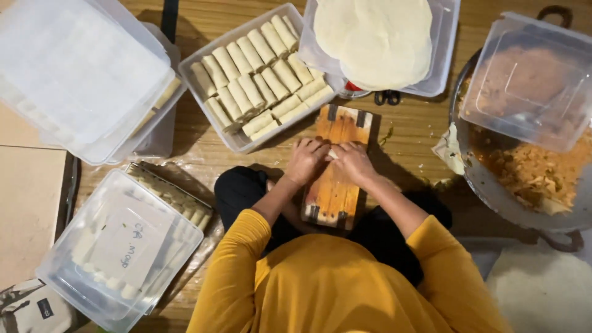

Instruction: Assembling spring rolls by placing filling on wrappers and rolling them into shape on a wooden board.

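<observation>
Pale roll crosswise under 2 hands, long axis left-right.

Floor: wood-grain surface, warm brown, evenly lit from above. A pale flat board lies at the left edge. Soft shadows fall beside the containers.
</observation>
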